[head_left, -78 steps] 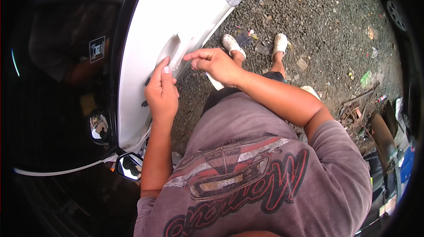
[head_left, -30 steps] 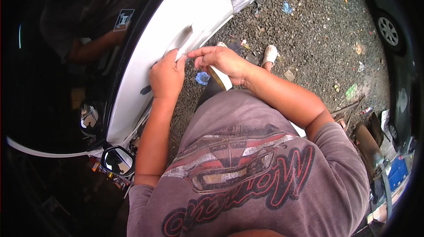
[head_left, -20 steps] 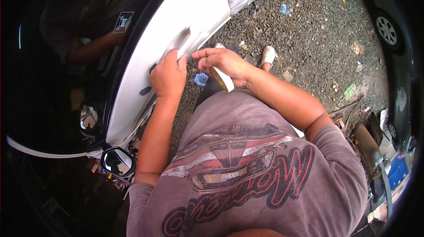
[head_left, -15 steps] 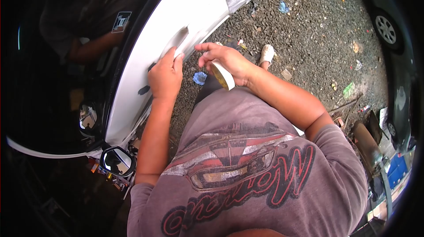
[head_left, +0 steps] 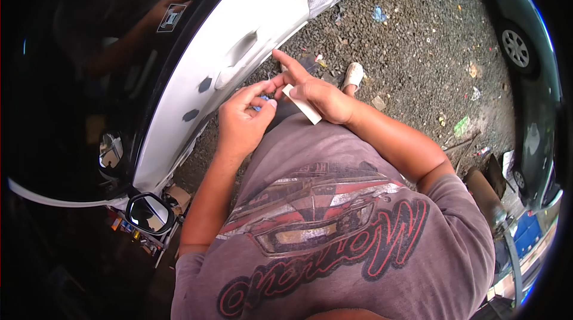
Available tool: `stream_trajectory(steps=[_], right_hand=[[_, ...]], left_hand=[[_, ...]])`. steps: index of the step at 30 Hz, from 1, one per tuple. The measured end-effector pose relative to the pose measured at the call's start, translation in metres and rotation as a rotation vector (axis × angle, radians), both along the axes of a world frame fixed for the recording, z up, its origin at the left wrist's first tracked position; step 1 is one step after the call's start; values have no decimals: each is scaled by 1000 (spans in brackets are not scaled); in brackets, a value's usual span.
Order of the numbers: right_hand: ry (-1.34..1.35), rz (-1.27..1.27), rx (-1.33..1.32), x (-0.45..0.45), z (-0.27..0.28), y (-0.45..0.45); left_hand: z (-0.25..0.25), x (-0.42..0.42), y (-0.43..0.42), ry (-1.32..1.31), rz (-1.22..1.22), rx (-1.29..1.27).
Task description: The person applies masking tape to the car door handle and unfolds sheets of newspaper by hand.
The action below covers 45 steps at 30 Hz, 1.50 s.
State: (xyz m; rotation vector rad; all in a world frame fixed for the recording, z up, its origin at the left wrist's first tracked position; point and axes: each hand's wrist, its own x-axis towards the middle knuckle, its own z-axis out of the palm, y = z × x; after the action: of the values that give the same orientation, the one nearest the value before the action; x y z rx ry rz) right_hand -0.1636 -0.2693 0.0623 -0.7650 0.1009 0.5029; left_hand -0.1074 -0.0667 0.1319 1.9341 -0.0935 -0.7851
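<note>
Tape roll (head_left: pixel 302 105) at frame centre could drop onto the coarse gravel (head_left: pixel 418 27) if the right hand (head_left: pixel 327 100), partly open with forefinger extended, loosened its thumb grip. The left hand (head_left: pixel 237 122) is half curled; I cannot tell whether it pinches anything. Seen edge-on, the roll is pale and narrow; the smooth white door (head_left: pixel 256 6) at upper left bears dull grey patches (head_left: pixel 190 115).

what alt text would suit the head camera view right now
A person's right hand holds a narrow pale item, possibly a tape roll seen edge-on, close to the left hand, beside a white car door with two dark patches. Gravel lies beyond, and a dark car stands at the view's right.
</note>
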Motion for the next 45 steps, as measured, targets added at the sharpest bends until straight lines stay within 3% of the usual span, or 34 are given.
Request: stream_trajectory(steps=[1,3,8,16,19,21,24,25,27,28,32,36,38,41,45], right_hand=[[0,7,-4,0,3,-3],[-187,114,-300,-1,14,-10],[-379,53,-408,-8,20,-5],[-471,130,-532,-5,57,-18],[-602,151,-575,-3,73,-28],[-582,187,-566,-3,85,-28],[-156,222,-396,0,100,-19],[-167,231,-405,4,105,-22],[-467,431,-605,11,118,-31],[-431,536,-594,15,127,-33],[-512,688,-587,21,146,-48],[-428,573,-673,18,146,-31],[-117,525,-740,19,142,-22],[-333,467,-887,15,137,-16],[-293,446,-942,11,139,-5]], left_hand=[[0,0,-2,0,7,-4],[1,0,-5,-85,-71,-94],[6,1,-4,-132,-120,-76],[17,10,-3,-469,-130,-54],[23,13,6,-352,-63,-128],[36,8,9,-331,-52,-165],[55,2,18,-329,-114,-240],[60,2,24,-340,-103,-247],[72,1,35,-379,-278,-160],[77,-1,37,-396,-277,-174],[78,-2,57,-342,-99,-246],[81,-2,61,-314,-83,-258],[82,-1,66,-463,-219,-183],[80,3,69,-585,-277,-165],[74,-3,71,-554,-245,-194]])
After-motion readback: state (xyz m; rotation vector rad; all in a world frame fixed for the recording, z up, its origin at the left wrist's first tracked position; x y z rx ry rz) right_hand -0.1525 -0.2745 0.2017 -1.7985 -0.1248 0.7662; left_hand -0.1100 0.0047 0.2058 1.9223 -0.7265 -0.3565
